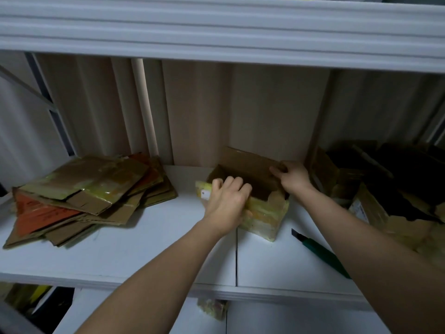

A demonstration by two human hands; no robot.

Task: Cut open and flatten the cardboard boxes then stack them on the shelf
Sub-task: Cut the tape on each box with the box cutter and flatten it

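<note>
A small open cardboard box (265, 213) wrapped in yellowish tape stands on the white shelf (144, 256), near its middle. My left hand (227, 203) grips the box's near left wall, fingers curled over the rim. My right hand (292, 177) pinches the far right corner flap. A pile of flattened cardboard boxes (89, 196) lies at the shelf's left end. A green utility knife (317, 249) rests on the shelf to the right of the box, partly hidden under my right forearm.
Several dark, unflattened boxes (385, 184) crowd the shelf's right end. Another shelf board (216, 32) hangs close overhead. A beige panel (240, 112) closes the back. A taped scrap (213, 308) shows below the shelf's front edge.
</note>
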